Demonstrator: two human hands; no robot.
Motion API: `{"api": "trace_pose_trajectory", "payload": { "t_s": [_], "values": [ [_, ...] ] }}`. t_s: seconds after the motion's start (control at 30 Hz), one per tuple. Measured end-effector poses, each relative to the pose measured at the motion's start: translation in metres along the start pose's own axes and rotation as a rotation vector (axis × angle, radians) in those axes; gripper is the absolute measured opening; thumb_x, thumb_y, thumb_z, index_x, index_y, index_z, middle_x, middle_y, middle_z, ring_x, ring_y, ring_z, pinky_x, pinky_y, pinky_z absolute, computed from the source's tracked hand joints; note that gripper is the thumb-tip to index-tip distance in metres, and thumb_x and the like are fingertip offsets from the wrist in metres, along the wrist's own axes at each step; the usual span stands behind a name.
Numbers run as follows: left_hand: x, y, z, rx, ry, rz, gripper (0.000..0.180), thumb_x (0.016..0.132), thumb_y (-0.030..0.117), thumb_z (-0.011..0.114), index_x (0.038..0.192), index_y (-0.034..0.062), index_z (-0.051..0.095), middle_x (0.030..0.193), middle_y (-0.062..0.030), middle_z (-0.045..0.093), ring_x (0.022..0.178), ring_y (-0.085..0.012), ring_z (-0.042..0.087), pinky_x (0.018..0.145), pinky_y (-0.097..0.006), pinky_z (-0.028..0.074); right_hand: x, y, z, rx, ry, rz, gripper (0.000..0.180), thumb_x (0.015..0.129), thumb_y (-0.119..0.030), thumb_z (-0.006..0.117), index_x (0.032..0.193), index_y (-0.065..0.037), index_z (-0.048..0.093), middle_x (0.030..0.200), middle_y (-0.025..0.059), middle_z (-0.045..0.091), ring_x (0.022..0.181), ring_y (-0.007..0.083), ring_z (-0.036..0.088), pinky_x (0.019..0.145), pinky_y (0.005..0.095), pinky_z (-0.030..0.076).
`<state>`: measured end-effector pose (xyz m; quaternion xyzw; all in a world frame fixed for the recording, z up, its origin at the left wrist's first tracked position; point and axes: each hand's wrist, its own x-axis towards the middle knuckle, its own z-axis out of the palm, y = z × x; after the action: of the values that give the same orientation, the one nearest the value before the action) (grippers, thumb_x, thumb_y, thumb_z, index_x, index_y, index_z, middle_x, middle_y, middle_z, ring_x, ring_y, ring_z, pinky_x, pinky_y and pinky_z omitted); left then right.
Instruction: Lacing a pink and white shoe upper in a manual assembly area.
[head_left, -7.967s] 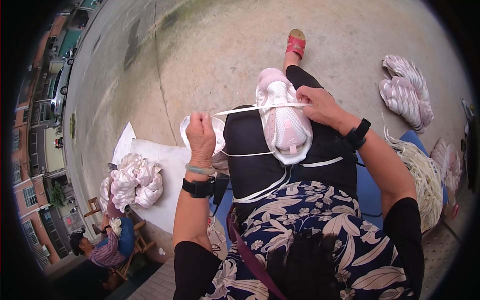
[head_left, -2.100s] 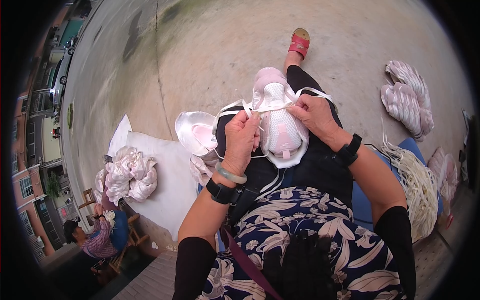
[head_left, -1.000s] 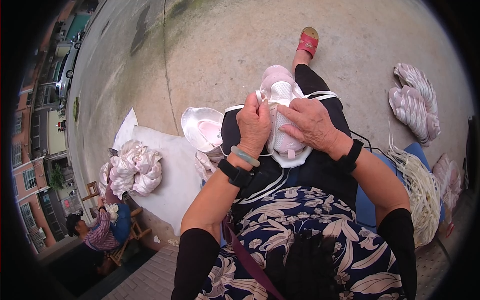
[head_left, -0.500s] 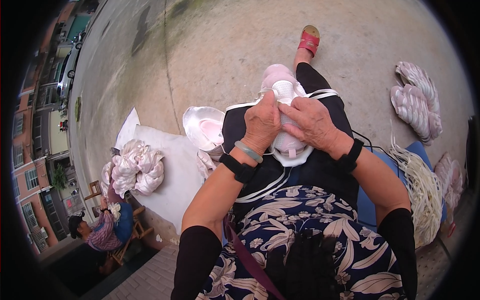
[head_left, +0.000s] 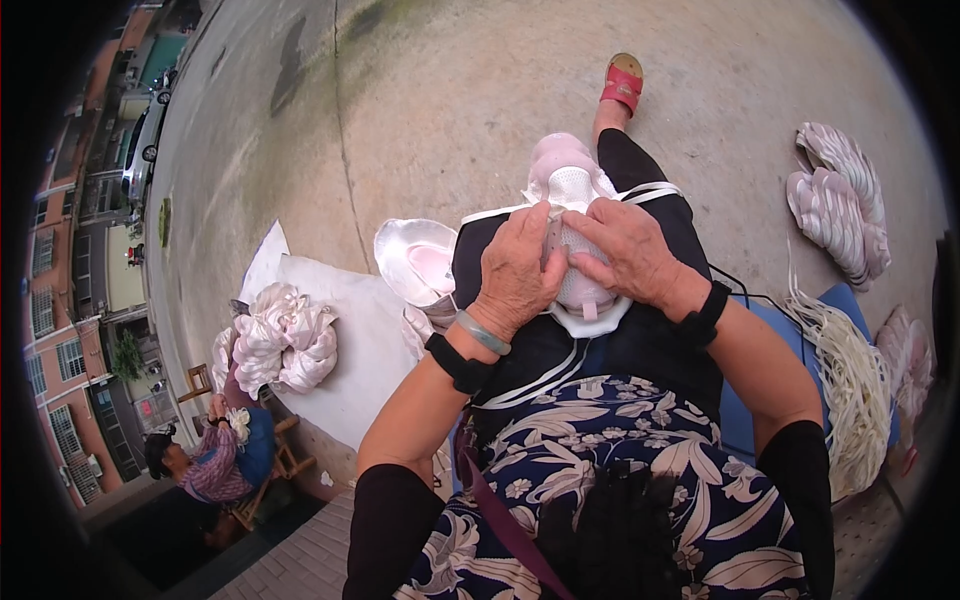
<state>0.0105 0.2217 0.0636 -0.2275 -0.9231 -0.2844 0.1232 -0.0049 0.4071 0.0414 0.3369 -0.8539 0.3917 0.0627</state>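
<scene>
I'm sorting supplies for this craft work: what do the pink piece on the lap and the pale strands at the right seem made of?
The pink shoe upper under both hands looks like soft perforated fabric or mesh, matte, with small holes showing. The bundle of pale strands looks like flat cord or plastic strip, slightly glossy; which one cannot be told.

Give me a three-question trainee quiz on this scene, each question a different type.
1. True or false: both hands rest on the pink and white shoe upper on the lap.
2. Where does the bundle of pale cords lie? A) at the person's right B) at the person's left C) on the lap
3. Fill in: the foot stretched out ahead wears a ___ sandal.

Key:
1. True: the left hand and the right hand both press on it.
2. A
3. red
</scene>
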Motion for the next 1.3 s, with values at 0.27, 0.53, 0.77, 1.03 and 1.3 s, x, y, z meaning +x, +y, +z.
{"api": "trace_pose_trajectory", "payload": {
  "t_s": [0.27,0.53,0.77,1.03,1.3],
  "values": [
    [0.011,0.021,-0.01,0.236,-0.403,-0.182,0.03,0.075,0.009,0.057,0.103,-0.0021,0.05,0.085,-0.0176,0.059,0.075,-0.0331,0.061,0.061,-0.04,0.049,0.0,-0.005,0.001,-0.033,-0.011,0.006,0.042,0.068,-0.019,0.067,0.107,-0.007,0.057,0.08,0.0092,0.05,0.073,0.0258,0.053,0.065,0.0364,0.044],
    [0.006,0.007,0.001,0.236,-0.336,-0.284,0.012,0.077,0.005,0.05,0.088,0.0012,0.049,0.071,-0.0187,0.059,0.068,-0.0366,0.06,0.06,-0.046,0.047,0.005,-0.019,0.005,-0.146,0.033,0.071,0.038,0.067,-0.02,0.066,0.103,-0.01,0.058,0.079,0.0068,0.052,0.078,0.0237,0.053,0.068,0.039,0.037],
    [0.001,-0.002,-0.005,0.016,-0.284,-0.198,0.013,0.077,0.004,0.048,0.089,0.0008,0.049,0.072,-0.0215,0.058,0.069,-0.041,0.057,0.061,-0.048,0.044,0.01,-0.037,0.024,-0.233,0.134,0.229,0.03,0.067,-0.017,0.068,0.093,-0.01,0.055,0.08,0.0062,0.052,0.079,0.024,0.053,0.071,0.0387,0.035],
    [0.0,-0.016,-0.004,-0.087,-0.235,-0.14,0.013,0.073,0.005,0.05,0.085,-0.0013,0.053,0.068,-0.024,0.057,0.068,-0.0419,0.057,0.061,-0.048,0.044,0.011,-0.024,0.038,-0.207,0.19,0.219,0.018,0.072,-0.019,0.064,0.086,-0.014,0.053,0.077,0.0056,0.054,0.078,0.0245,0.055,0.072,0.0392,0.035],
    [0.001,-0.031,0.004,-0.269,-0.202,-0.178,0.013,0.072,0.007,0.054,0.08,-0.0017,0.057,0.067,-0.0232,0.057,0.065,-0.0382,0.059,0.059,-0.041,0.046,0.01,-0.016,0.043,-0.252,0.205,0.148,0.018,0.074,-0.02,0.066,0.084,-0.012,0.052,0.075,0.0064,0.053,0.076,0.0247,0.055,0.071,0.0377,0.037]
  ]
}}
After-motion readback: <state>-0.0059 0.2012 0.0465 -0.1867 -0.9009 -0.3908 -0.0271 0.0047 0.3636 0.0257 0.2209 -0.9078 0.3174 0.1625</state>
